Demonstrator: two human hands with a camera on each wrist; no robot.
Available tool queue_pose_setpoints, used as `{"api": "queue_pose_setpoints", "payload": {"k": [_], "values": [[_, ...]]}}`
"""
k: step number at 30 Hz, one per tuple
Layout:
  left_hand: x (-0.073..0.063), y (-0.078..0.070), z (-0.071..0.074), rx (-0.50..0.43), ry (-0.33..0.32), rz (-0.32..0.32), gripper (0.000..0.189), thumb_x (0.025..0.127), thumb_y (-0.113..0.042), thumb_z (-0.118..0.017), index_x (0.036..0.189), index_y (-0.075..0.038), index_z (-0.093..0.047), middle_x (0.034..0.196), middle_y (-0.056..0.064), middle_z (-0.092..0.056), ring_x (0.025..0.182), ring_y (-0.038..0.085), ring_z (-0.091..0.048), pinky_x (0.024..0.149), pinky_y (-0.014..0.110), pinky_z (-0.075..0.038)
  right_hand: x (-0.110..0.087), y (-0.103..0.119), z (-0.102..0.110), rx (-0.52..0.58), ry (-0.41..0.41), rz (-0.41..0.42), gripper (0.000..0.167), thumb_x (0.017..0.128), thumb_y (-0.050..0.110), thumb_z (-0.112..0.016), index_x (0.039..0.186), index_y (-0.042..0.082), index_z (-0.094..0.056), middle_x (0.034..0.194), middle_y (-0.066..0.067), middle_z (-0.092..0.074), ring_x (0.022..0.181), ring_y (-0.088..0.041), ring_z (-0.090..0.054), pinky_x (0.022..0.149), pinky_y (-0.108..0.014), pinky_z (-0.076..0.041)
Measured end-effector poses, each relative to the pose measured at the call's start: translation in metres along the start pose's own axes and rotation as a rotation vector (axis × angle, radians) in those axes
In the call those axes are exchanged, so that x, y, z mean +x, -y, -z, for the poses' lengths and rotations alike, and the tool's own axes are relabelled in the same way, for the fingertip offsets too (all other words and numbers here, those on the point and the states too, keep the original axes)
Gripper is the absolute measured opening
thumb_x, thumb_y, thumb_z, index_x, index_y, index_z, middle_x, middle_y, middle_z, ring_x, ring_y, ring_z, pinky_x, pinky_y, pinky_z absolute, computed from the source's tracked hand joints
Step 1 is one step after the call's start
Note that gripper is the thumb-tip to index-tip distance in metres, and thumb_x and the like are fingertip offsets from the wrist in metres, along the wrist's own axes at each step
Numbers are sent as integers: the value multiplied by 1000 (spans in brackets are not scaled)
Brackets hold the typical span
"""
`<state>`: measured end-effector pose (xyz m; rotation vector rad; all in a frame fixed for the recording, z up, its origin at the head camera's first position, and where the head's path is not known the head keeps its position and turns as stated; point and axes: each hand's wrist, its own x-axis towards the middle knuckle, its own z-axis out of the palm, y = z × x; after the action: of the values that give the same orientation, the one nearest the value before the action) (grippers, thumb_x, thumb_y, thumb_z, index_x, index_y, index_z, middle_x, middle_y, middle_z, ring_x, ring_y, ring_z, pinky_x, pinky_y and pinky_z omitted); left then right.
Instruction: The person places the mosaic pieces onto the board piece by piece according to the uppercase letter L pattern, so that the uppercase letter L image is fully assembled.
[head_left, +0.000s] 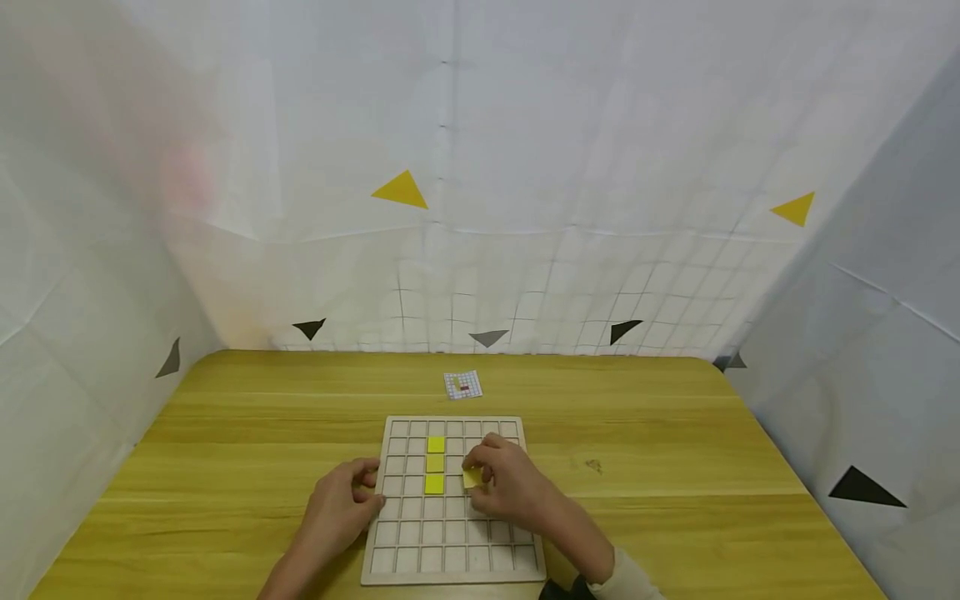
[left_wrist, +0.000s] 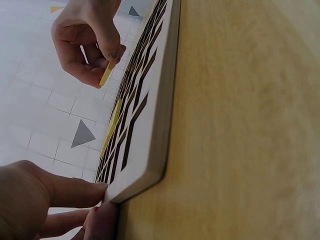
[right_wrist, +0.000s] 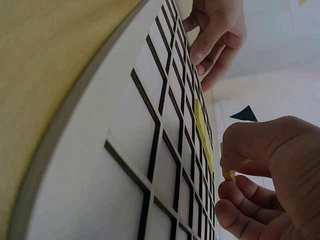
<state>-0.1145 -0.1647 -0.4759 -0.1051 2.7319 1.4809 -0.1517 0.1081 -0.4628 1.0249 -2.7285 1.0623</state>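
Observation:
A light wooden grid board (head_left: 452, 566) lies on the table, with three yellow square tiles (head_left: 435, 462) in one column of its cells. My right hand (head_left: 513, 487) is over the right part of the board and pinches another yellow tile (head_left: 471, 477) between thumb and fingers. In the left wrist view that tile (left_wrist: 106, 73) is tilted and held above the grid. At the board's left edge, my left hand (head_left: 337, 510) touches the rim with its thumb and fingertips. The right wrist view shows the left hand (right_wrist: 220, 37) along the far rim.
Behind the board a small printed card (head_left: 462, 385) with a grid pattern lies on the wooden table (head_left: 645, 433). White sheeting (head_left: 585, 150) with yellow, black and grey triangles rises behind and at both sides. A dark mark (head_left: 593, 466) shows on the tabletop to the right.

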Motion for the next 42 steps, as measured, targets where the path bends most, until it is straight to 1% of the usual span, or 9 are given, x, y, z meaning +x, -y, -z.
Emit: {"api": "queue_pose_setpoints", "payload": {"k": [4, 7, 10, 15, 18, 21, 28, 42], "values": [[0, 0, 0, 9, -1, -4, 49, 79, 2, -78, 126, 2, -64, 98, 4, -64, 80, 15, -63, 61, 27, -53, 1, 4, -3, 2, 24, 4, 29, 73, -2, -69, 99, 9, -71, 90, 2, -54, 75, -14, -52, 63, -20, -46], [0, 0, 0, 13, -3, -5, 49, 79, 2, -78, 126, 2, -64, 98, 4, -64, 80, 14, -63, 61, 27, -53, 2, 7, -7, 9, 34, 23, 31, 72, -3, -68, 100, 9, -70, 89, 2, -53, 74, -11, -49, 63, -19, -44], [-1, -1, 0, 15, -2, -5, 49, 79, 2, -78, 126, 2, -64, 98, 5, -64, 79, 14, -63, 61, 27, -53, 3, 9, -10, 19, 35, 47, 32, 72, -4, -68, 101, 8, -71, 90, 2, -54, 74, -11, -52, 63, -18, -45], [-1, -1, 1, 18, -6, -7, 49, 78, 2, -78, 125, 2, -64, 98, 4, -64, 79, 14, -62, 61, 27, -52, 6, 14, -17, 47, 53, 57, 30, 72, -5, -69, 100, 8, -71, 91, 2, -55, 75, -11, -56, 64, -16, -48], [0, -2, 1, 24, -4, -7, 49, 78, 2, -78, 125, 2, -64, 98, 4, -64, 79, 14, -62, 61, 27, -52, 7, 17, -20, 41, 61, 70, 30, 72, -5, -69, 99, 8, -70, 90, 2, -54, 74, -8, -54, 64, -15, -47], [0, -2, 1, 30, 0, -5, 49, 79, 1, -78, 126, 1, -64, 98, 4, -64, 79, 14, -62, 61, 28, -52, 7, 19, -23, 21, 65, 86, 30, 72, -4, -70, 99, 9, -70, 89, 3, -53, 74, -7, -52, 64, -15, -45], [-1, -2, 2, 37, 3, -1, 49, 79, 1, -78, 126, 1, -64, 98, 4, -64, 80, 14, -62, 63, 28, -52, 9, 23, -29, 29, 95, 68, 28, 74, 1, -76, 99, 11, -71, 90, 6, -54, 76, -6, -53, 67, -15, -46], [-1, -1, 1, 13, -4, 1, 49, 79, 1, -78, 125, 1, -64, 99, 4, -64, 81, 15, -63, 61, 28, -52, 11, 29, -34, 20, 77, 77, 27, 73, 0, -78, 96, 10, -71, 87, 6, -53, 71, -5, -53, 63, -12, -45]]}}
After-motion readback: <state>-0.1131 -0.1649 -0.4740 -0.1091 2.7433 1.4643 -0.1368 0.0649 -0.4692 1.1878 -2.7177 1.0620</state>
